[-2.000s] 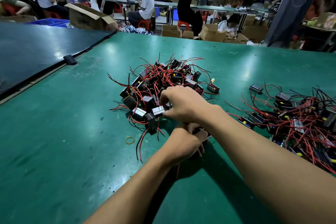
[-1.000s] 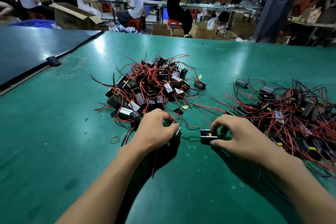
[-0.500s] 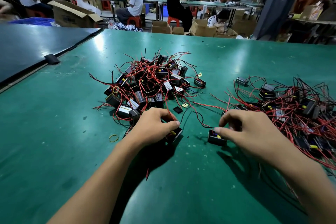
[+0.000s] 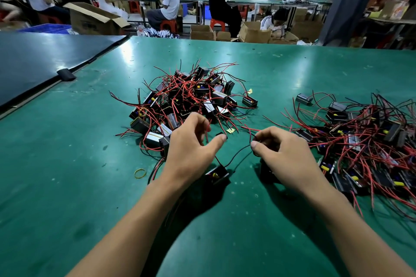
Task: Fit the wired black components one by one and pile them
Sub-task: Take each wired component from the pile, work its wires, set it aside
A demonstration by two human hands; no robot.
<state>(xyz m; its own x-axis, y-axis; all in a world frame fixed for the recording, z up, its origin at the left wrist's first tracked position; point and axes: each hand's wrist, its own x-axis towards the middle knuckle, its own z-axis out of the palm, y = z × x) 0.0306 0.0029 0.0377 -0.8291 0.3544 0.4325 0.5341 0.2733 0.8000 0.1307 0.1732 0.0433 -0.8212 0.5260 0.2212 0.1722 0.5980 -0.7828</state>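
The small black box component with a yellow tab (image 4: 217,174) lies on the green matted table (image 4: 67,186), half under the left hand (image 4: 191,148). The fingers curl above it, but I cannot tell whether they hold anything. Its thin black wire (image 4: 240,153) runs to the right hand (image 4: 286,157), pinched at the thumb. Just beyond is a tangled heap of red-wired black boxes (image 4: 191,101), and a second heap (image 4: 364,137) lies right. A yellow rubber band (image 4: 140,173) lies left. Past the table edge, people sit among open cardboard cartons (image 4: 94,19).
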